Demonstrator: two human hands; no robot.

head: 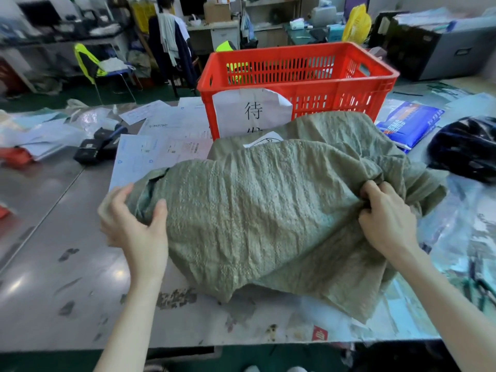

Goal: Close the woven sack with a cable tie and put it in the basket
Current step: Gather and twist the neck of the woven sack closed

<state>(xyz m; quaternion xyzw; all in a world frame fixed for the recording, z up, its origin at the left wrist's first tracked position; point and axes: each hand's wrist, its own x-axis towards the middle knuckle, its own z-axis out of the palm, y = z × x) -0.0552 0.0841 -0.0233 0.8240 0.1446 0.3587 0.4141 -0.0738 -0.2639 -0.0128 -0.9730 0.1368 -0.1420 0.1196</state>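
1. Sack (pixel 268 210): olive, crumpled, lying on the table (pixel 53 251) just in front of the red basket (pixel 295 76).
2. Left hand (pixel 134 218): clasping the sack's left end, thumb on top.
3. Right hand (pixel 386 218): bunching a fistful of fabric at the right end.

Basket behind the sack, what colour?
Red basket, slotted walls, white paper sign on front; head view.
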